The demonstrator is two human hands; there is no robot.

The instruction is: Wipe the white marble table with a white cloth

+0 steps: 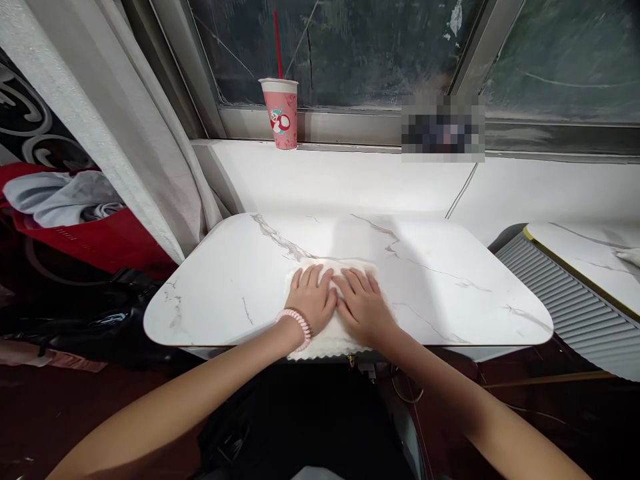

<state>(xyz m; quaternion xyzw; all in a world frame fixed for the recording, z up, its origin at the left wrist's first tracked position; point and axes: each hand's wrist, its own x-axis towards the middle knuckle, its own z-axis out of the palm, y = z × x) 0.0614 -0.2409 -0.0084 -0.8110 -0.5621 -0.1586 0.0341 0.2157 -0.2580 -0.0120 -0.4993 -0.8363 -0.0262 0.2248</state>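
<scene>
I have both hands laid flat with fingers extended on a white cloth [330,343]: the left hand [315,300], a pink coiled band [303,328] at its wrist, just beside the right hand [364,303]. The cloth lies mid-worktop [215,287] at the near side, its scalloped border reaching past the near edge. Far and left of centre, I see a pink cup [283,123] standing by the window [360,53].

The left hand [313,300] and right hand [364,307] hide the middle of the cloth [329,343]. Both forearms [215,383] run off the bottom edge, toward eight and four o'clock. At two o'clock, a pixelated patch [443,130] masks what it covers. At three, a pale thing [629,256], cut by the right edge, is unidentifiable. The curtain [100,87] at ten leaves the top edge.
</scene>
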